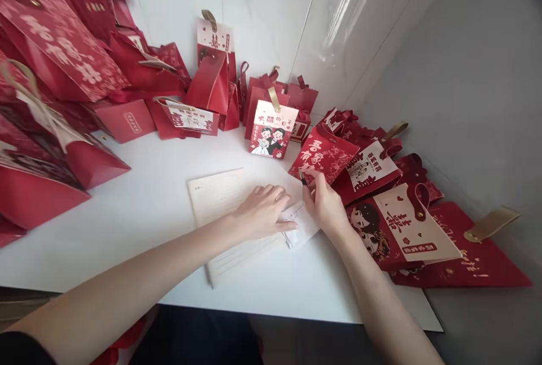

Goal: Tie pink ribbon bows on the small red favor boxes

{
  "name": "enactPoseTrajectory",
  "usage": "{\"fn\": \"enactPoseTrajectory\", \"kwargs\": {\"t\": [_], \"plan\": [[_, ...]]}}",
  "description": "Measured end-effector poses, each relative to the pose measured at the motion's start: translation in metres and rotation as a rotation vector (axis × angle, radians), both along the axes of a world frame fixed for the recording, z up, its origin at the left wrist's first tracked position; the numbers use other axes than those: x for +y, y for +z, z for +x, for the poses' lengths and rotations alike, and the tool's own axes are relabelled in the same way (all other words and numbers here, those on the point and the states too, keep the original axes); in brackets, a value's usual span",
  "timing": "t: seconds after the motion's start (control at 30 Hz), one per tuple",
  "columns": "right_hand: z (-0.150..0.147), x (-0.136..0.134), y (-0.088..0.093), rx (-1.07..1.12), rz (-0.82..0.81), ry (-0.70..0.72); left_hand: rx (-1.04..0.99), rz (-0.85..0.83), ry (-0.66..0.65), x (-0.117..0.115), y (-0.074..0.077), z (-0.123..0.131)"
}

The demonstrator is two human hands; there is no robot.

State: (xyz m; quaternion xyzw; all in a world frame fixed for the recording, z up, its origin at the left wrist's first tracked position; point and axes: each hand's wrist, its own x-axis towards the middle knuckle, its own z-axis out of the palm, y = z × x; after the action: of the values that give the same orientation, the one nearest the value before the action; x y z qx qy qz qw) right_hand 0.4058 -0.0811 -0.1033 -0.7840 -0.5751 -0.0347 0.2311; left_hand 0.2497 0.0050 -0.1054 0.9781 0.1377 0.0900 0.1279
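My left hand [266, 212] lies on the lined notebook [220, 195], its fingers bent and the thumb reaching over a small white paper [301, 222] with handwriting. Nothing shows in that hand. Close to the right, my right hand [324, 201] is closed on a dark pen [304, 181], held above the paper's far right side. Its fingers overlap the lower edge of a red gift bag [326, 155] with gold characters. Behind the notebook stands a small box [271, 133] with a cartoon couple on it.
Many red gift bags [63, 43] are piled on the left of the white table [148, 184]. More bags [402, 224] line the right side beside a grey wall. A white tiled wall [262, 14] rises behind.
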Motion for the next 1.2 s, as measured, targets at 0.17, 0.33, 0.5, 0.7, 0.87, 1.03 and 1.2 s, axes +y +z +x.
{"fn": "enactPoseTrajectory", "kwargs": {"t": [0.17, 0.33, 0.5, 0.7, 0.87, 1.03, 1.2], "plan": [[-0.004, -0.006, 0.007, 0.124, 0.657, 0.166, 0.014, -0.019, -0.020, 0.004, -0.009, 0.004], [-0.005, -0.007, 0.014, 0.641, 0.903, 0.102, -0.060, -0.286, -0.094, 0.022, -0.007, -0.007], [-0.005, -0.002, 0.016, 0.678, 0.983, 0.075, -0.173, -0.625, 0.111, 0.024, 0.001, -0.012], [-0.012, -0.002, 0.006, 0.752, 0.899, 0.121, -0.145, -0.210, -0.072, 0.001, -0.003, -0.012], [-0.015, 0.002, -0.011, 0.920, 0.641, 0.030, -0.112, -0.119, -0.197, -0.012, -0.011, -0.013], [-0.020, 0.001, -0.018, 0.973, 0.498, -0.165, 0.015, -0.167, -0.252, 0.000, -0.001, -0.023], [-0.024, -0.002, -0.017, 0.970, 0.450, -0.121, 0.052, -0.187, -0.214, 0.004, 0.003, -0.029]]}}
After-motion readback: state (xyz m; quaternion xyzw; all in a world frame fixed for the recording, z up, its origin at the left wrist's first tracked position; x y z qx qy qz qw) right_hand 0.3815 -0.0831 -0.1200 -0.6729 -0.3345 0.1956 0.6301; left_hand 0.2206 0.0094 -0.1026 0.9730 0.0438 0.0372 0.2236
